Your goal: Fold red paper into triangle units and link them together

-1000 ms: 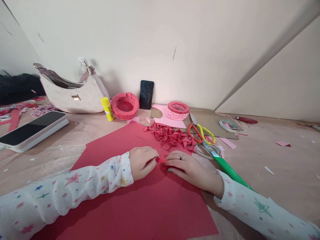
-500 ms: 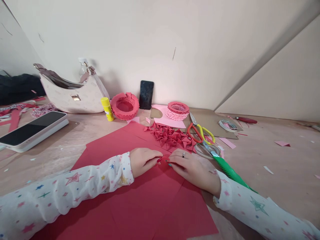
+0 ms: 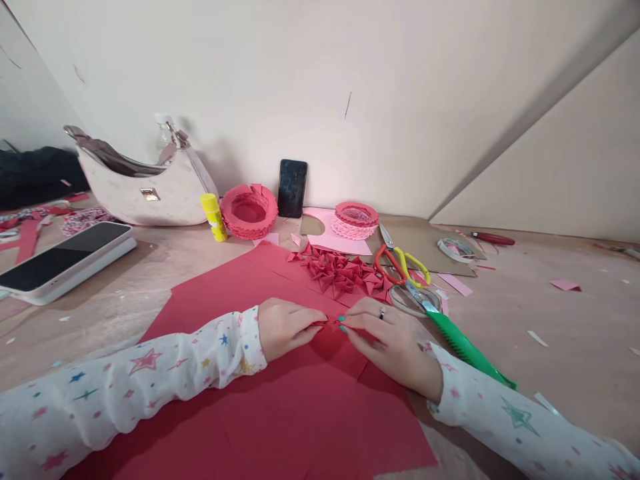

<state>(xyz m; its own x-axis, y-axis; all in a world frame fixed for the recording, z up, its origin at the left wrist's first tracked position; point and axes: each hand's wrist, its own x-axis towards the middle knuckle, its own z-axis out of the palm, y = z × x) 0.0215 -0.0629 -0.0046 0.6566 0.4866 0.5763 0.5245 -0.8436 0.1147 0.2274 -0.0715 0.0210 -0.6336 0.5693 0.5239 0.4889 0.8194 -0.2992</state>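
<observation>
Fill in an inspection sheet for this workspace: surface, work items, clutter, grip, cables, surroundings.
Surface: table, strewn with paper scraps; large red paper on top.
Work items: small red piece; folded red pieces heaped beyond; red ring, pink-and-red ring farther back.
Clutter: glue stick, handbag, scissors, green-handled tool.
Grip: left hand and right hand both pinch the small red piece.
Cables: nothing seen.
Surroundings: pale wall behind, black phone leaning against it.

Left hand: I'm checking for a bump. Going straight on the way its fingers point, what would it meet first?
Past the red piece it pinches, the left hand would likely meet the right hand, just opposite; depth is unclear.
</observation>
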